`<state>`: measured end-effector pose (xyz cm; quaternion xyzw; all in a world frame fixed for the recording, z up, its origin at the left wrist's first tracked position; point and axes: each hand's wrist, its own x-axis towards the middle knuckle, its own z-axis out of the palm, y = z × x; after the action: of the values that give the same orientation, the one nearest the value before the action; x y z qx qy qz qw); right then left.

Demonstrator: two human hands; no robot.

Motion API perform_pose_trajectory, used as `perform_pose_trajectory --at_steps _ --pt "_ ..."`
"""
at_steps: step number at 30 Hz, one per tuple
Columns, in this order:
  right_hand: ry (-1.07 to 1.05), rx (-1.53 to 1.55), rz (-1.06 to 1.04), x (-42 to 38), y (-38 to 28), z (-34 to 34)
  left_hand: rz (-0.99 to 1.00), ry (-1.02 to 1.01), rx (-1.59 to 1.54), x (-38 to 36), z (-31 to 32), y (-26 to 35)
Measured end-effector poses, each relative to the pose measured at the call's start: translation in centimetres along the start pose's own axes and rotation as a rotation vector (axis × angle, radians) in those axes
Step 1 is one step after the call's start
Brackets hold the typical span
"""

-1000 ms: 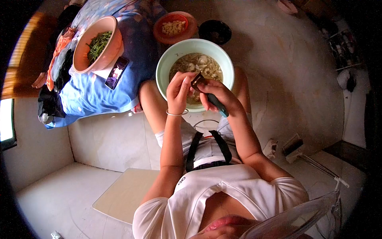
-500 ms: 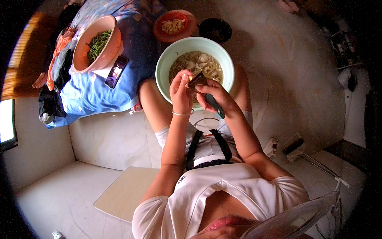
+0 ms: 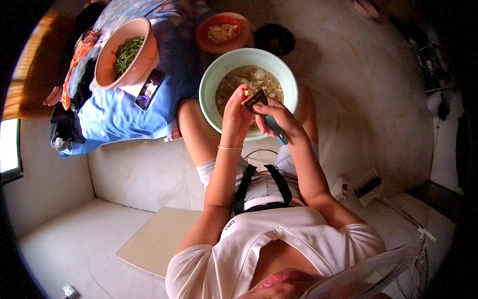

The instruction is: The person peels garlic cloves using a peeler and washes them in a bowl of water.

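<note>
A pale green bowl [image 3: 213,74] with water and pale peeled pieces sits between my knees on the floor. Over its near side my left hand [image 3: 235,115] pinches a small pale piece at the fingertips. My right hand [image 3: 279,119] grips a knife with a blue handle [image 3: 276,128]. Its dark blade [image 3: 255,97] rests against the piece in my left fingers.
A pink bowl of green beans [image 3: 127,54] and a phone [image 3: 149,88] lie on a blue cloth [image 3: 114,117] at upper left. A red dish with pale pieces [image 3: 221,32] and a dark bowl [image 3: 274,39] stand beyond. A beige board [image 3: 154,239] lies near my left.
Both hands have risen slightly over the bowl and the left hand has turned its fingertips up against the blade. The view has shifted a little.
</note>
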<state>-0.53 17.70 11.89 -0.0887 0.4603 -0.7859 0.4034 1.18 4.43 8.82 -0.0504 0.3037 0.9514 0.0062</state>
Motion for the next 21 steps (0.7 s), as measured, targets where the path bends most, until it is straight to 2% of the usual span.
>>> perform_pose_trajectory --at_steps 4,8,11,12,14,15,16,18,20,21 --pt "0.018 -0.054 0.049 0.4 0.1 -0.4 0.036 0.047 -0.037 0.7 -1.4 0.3" --pt "0.174 -0.293 0.138 2.6 1.6 -2.9 0.069 0.125 -0.023 1.8 -4.0 0.8" --pt "0.305 -0.679 0.263 6.0 4.0 -6.1 0.048 0.271 0.088 3.2 -8.0 -0.3" --pt "0.295 -0.683 0.258 6.9 4.5 -6.8 0.032 0.239 0.071 3.2 -9.3 -0.8" --pt "0.1 -1.295 0.461 8.4 5.5 -7.9 -0.031 0.267 0.092 3.4 -11.0 -1.7" --pt "0.01 -1.363 0.551 10.3 8.4 -10.7 -0.038 0.257 0.098 3.4 -11.5 -2.1" --pt "0.008 -1.365 0.552 11.1 9.8 -12.5 -0.036 0.259 0.096 3.2 -11.5 -2.2" --pt "-0.035 -1.775 0.412 11.7 10.5 -13.8 -0.071 0.238 0.097 3.1 -11.3 -2.2" --pt "-0.033 -1.757 0.44 11.3 10.9 -13.0 -0.073 0.246 0.099 3.1 -11.1 -2.0" --pt "0.02 -1.576 0.428 10.7 10.6 -11.8 -0.071 0.262 0.102 3.0 -11.2 -2.2"
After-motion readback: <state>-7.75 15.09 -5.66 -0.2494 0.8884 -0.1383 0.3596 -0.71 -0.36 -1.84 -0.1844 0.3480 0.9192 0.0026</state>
